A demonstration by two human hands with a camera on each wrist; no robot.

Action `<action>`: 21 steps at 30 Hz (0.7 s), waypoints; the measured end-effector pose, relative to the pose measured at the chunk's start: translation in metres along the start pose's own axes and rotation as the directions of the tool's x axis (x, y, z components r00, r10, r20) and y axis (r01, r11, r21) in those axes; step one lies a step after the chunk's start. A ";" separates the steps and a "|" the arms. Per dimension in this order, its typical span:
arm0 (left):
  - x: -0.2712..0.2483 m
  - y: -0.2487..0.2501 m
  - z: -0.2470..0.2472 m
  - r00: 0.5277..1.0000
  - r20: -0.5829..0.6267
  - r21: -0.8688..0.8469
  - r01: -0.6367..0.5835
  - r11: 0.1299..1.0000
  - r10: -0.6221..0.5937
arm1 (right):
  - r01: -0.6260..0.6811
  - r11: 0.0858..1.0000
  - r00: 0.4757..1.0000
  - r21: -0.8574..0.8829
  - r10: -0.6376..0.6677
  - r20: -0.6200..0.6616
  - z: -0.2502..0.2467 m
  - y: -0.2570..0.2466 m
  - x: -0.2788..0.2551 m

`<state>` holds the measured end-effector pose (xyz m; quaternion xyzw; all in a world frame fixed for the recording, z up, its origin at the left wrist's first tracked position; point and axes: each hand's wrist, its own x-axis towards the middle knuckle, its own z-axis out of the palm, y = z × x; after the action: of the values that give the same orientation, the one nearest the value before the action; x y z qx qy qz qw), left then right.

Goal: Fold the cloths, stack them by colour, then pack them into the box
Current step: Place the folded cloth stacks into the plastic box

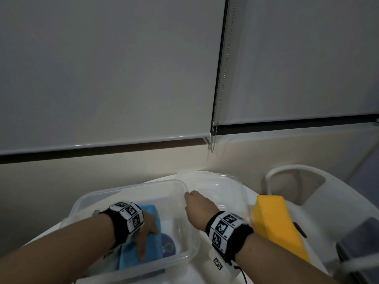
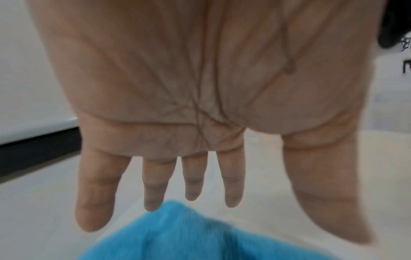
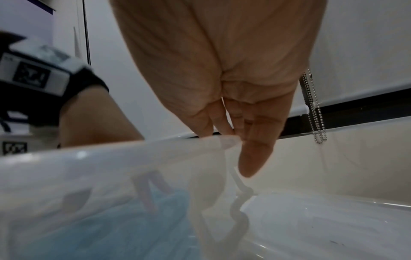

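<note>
A clear plastic box (image 1: 131,188) stands on the white table. A folded blue cloth (image 1: 129,255) lies inside it at the left. My left hand (image 1: 146,232) rests flat on that cloth with straight, spread fingers (image 2: 193,176); the blue cloth (image 2: 177,237) shows just below them. My right hand (image 1: 196,208) pinches the box's right rim (image 3: 111,153), fingers inside and thumb (image 3: 253,158) outside. Through the wall the blue cloth (image 3: 111,237) is visible. A folded yellow stack (image 1: 274,224) sits to the right, outside the box.
The clear lid (image 1: 221,191) lies between the box and the yellow stack. A purple round label (image 1: 169,244) shows on the box floor. A white moulded rail (image 1: 328,201) and a dark object (image 1: 361,242) stand at the right. Blinds and a bead chain (image 1: 213,138) hang behind.
</note>
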<state>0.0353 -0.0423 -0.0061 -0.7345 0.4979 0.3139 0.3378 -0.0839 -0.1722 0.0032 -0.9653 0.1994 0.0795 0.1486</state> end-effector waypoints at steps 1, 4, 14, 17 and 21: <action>-0.006 0.002 -0.007 0.999 -0.035 -0.021 0.004 1.000 -0.005 | 0.004 1.000 1.000 0.012 -0.004 -0.017 0.001 0.002 -0.002; -0.022 0.012 -0.027 0.970 -0.235 -0.136 0.034 0.990 -0.065 | -0.007 0.998 0.998 0.060 0.011 -0.059 0.003 0.004 -0.006; -0.035 0.076 -0.040 0.942 -0.334 -0.394 -0.100 0.914 -0.041 | -0.051 0.983 0.995 0.176 0.065 -0.074 0.007 0.023 -0.025; -0.033 0.093 -0.040 0.949 -0.315 -0.489 -0.145 0.860 -0.019 | -0.056 0.975 0.993 0.213 0.076 -0.086 0.006 0.034 -0.033; -0.031 0.111 -0.047 0.945 -0.325 -0.573 -0.163 0.803 -0.039 | -0.044 0.969 0.993 0.245 0.069 -0.093 0.004 0.047 -0.042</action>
<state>-0.0734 -0.0951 0.0257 -0.8270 0.4470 0.3409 -0.0044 -0.1413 -0.1968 -0.0038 -0.9367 0.2422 0.0098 0.2528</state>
